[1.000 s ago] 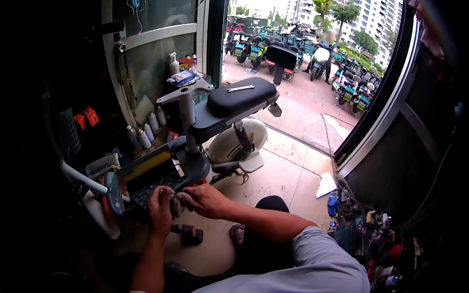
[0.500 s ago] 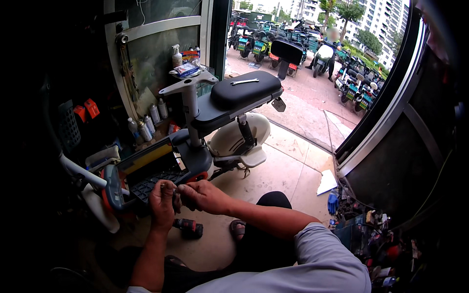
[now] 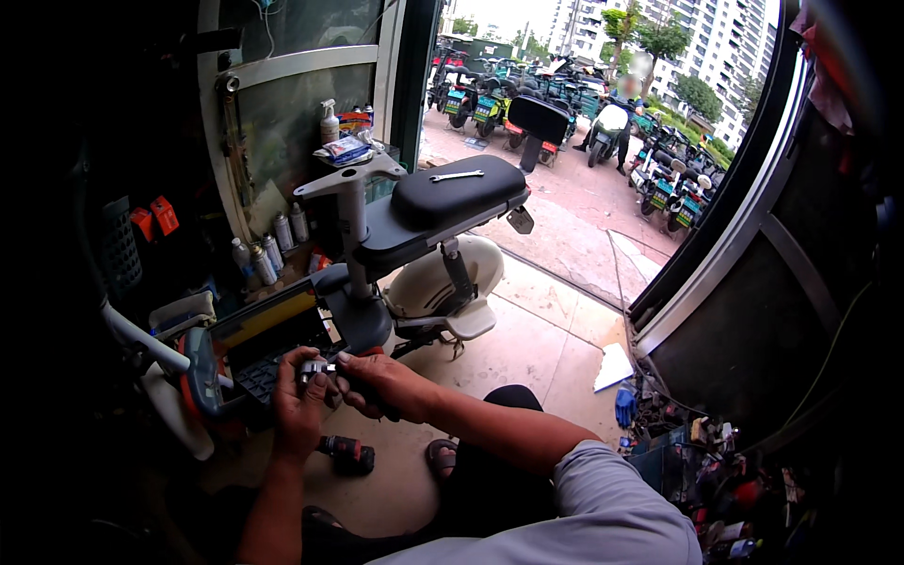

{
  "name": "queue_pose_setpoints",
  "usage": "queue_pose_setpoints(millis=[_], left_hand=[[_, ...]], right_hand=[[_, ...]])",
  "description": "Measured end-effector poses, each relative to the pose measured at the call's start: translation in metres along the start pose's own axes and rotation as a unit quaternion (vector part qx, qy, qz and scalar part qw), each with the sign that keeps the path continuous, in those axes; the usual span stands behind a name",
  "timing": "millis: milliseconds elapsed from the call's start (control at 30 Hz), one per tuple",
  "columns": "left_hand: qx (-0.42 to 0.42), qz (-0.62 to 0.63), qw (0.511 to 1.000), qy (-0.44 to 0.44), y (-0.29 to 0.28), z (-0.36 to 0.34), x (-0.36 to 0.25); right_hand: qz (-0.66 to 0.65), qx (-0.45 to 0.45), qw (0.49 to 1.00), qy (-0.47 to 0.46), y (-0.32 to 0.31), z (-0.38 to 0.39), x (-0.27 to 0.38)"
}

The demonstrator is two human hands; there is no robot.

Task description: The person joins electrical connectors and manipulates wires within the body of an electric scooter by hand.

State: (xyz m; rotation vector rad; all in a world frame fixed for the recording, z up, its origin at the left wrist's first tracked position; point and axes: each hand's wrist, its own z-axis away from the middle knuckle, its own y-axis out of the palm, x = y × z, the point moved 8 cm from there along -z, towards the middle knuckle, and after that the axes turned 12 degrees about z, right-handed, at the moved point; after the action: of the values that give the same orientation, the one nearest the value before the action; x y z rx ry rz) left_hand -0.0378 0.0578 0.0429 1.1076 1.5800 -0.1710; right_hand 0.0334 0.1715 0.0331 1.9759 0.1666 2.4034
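My left hand (image 3: pixel 294 407) is closed round the shiny rounded head of what looks like a ratchet wrench (image 3: pixel 312 371). Against it, my right hand (image 3: pixel 384 380) is closed too, its thumb and fingers at the metal and a dark handle partly hidden beneath the palm. Both hands are just in front of an electric scooter's open floor compartment (image 3: pixel 268 341). The scooter's black seat (image 3: pixel 459 196) has an open-end wrench (image 3: pixel 457 175) lying across it. Below my hands a black and red cordless drill (image 3: pixel 347 453) lies on the floor.
Spray cans (image 3: pixel 272 252) and bottles stand behind the scooter. A glass-panelled door frame (image 3: pixel 301 66) rises at the left. Loose tools and parts (image 3: pixel 744 480) pile up at the right, beside a blue glove (image 3: pixel 625 407). Outside, a person stands by parked scooters (image 3: pixel 490 105).
The shiny metal head now shows between my hands, where fingers covered it before. My hands have tilted apart slightly. The whole view has shifted a little.
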Motion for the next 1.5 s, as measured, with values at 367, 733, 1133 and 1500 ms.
queue_pose_setpoints(millis=[367, 733, 1133, 1500], left_hand=[[-0.025, -0.019, 0.999, 0.020, -0.005, 0.000, -0.005], [-0.140, -0.109, 0.982, 0.072, -0.028, 0.002, -0.008], [-0.121, -0.081, 0.989, 0.004, -0.038, 0.002, 0.000], [-0.052, -0.089, 0.992, -0.071, -0.026, -0.001, -0.003]], right_hand=[[0.001, -0.004, 1.000, -0.028, -0.001, 0.000, 0.003], [0.016, -0.042, 0.996, -0.077, -0.008, -0.010, -0.009], [0.130, -0.080, 0.981, -0.123, -0.009, -0.008, 0.001], [0.178, -0.115, 0.968, -0.134, -0.016, -0.001, 0.009]])
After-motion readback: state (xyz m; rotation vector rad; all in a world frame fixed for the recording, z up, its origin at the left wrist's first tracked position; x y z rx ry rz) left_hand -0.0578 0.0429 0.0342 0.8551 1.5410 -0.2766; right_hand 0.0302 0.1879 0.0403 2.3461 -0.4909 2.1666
